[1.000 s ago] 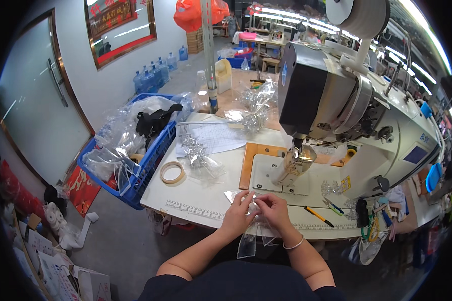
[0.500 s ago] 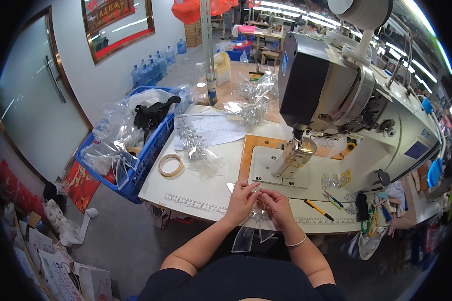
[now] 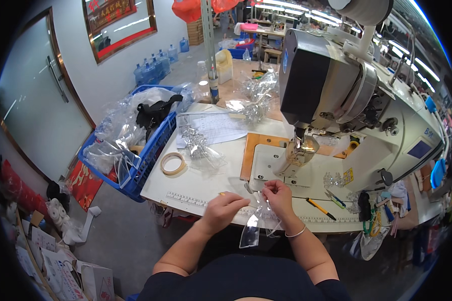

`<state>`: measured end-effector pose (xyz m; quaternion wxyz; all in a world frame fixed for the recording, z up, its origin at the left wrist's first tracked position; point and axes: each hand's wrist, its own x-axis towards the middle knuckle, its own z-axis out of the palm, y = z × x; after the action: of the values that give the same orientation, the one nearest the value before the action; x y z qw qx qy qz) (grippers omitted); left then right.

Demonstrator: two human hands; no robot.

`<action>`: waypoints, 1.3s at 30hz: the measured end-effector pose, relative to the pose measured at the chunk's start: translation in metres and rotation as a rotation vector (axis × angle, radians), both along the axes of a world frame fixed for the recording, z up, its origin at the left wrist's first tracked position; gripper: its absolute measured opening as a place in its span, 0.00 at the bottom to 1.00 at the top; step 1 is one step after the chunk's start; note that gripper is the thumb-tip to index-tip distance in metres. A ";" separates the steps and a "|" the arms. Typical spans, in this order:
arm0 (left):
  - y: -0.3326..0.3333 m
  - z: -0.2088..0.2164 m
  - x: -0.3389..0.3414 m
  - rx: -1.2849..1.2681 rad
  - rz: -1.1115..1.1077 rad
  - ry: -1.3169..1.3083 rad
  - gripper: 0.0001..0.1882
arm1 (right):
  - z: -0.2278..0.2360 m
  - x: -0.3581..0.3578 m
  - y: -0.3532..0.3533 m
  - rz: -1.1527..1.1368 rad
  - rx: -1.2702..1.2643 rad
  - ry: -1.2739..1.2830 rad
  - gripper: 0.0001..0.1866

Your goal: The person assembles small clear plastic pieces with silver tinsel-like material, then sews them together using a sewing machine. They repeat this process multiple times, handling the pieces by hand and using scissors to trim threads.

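Note:
My right hand (image 3: pixel 279 199) pinches the upper end of a bunch of clear plastic pieces (image 3: pixel 250 236) at the table's front edge. The strips hang down over the edge toward my body, shiny and see-through. My left hand (image 3: pixel 225 210) is apart from them on the left, thumb and fingers pressed together. What it holds, if anything, is too small to make out. A small greyish piece (image 3: pixel 248 188) shows just beyond the hands. The sewing machine (image 3: pixel 311 90) stands ahead to the right, its presser foot area (image 3: pixel 292 163) past my right hand.
A tape roll (image 3: pixel 173 164), a pile of clear pieces (image 3: pixel 200 145) and a paper sheet (image 3: pixel 218 125) lie at left on the white table. The blue basket (image 3: pixel 153 150) of plastic stands beside it. A yellow pen (image 3: pixel 320 208) and thread snips (image 3: pixel 336 199) lie at right.
My left hand has come away from the clear plastic and moved left and toward me. My right hand has risen slightly, still holding the pieces. The hanging strips have shifted.

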<state>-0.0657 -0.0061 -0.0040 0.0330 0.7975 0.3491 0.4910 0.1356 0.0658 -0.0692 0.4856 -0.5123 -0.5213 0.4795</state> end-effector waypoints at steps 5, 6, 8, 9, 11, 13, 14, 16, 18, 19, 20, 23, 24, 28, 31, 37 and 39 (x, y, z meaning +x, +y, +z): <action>-0.046 0.106 -0.045 0.472 0.092 -0.203 0.08 | 0.002 0.006 0.002 -0.018 0.064 -0.122 0.10; -0.051 0.116 -0.042 0.516 0.119 -0.288 0.09 | -0.001 0.006 0.002 -0.028 0.121 -0.164 0.11; -0.051 0.131 -0.038 0.465 0.079 -0.206 0.10 | 0.013 0.002 -0.002 -0.034 0.214 -0.101 0.12; -0.048 0.137 -0.034 0.441 0.060 -0.165 0.10 | 0.033 0.002 -0.011 -0.026 0.243 0.003 0.13; -0.031 0.135 -0.016 0.323 0.029 -0.048 0.11 | 0.081 -0.002 -0.036 0.130 0.296 0.158 0.13; -0.010 0.126 0.005 0.249 -0.044 -0.056 0.13 | 0.120 -0.010 -0.064 0.406 0.332 0.259 0.12; -0.002 0.122 0.016 0.257 -0.041 -0.044 0.12 | 0.127 -0.007 -0.069 0.415 0.337 0.064 0.11; 0.011 0.108 0.029 0.294 0.035 -0.107 0.16 | 0.134 -0.003 -0.071 0.397 0.321 -0.209 0.10; 0.018 0.084 0.033 0.399 0.161 -0.180 0.23 | 0.121 0.003 -0.069 0.375 0.139 0.069 0.10; 0.011 0.069 0.034 0.318 0.245 -0.321 0.22 | 0.116 0.007 -0.066 0.368 0.122 0.181 0.10; 0.009 0.045 0.035 0.150 0.135 -0.686 0.19 | 0.115 0.013 -0.067 0.394 0.053 0.230 0.11; -0.004 -0.010 0.028 -0.873 -0.282 -0.886 0.10 | 0.110 0.022 -0.067 0.456 -0.063 0.225 0.12; -0.008 -0.017 0.030 -1.152 -0.446 -1.008 0.10 | 0.105 0.023 -0.064 0.452 -0.044 0.106 0.12; -0.006 -0.025 0.044 -1.057 -0.387 -0.719 0.14 | 0.100 0.030 -0.060 0.456 0.088 -0.206 0.12; -0.007 -0.021 0.043 -1.033 -0.299 -0.887 0.13 | 0.091 0.067 -0.040 0.291 0.176 -0.346 0.11; 0.003 -0.009 0.039 -1.132 -0.363 -1.297 0.18 | 0.040 0.209 0.006 -0.312 0.542 -1.316 0.15; 0.012 -0.008 0.043 -1.154 -0.311 -1.352 0.15 | 0.027 0.226 0.018 -0.191 0.476 -1.377 0.15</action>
<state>-0.0230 0.0061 -0.0123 0.6923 0.2365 0.3354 0.5936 0.3616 0.0836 -0.0424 0.1858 -0.6215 -0.7512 -0.1217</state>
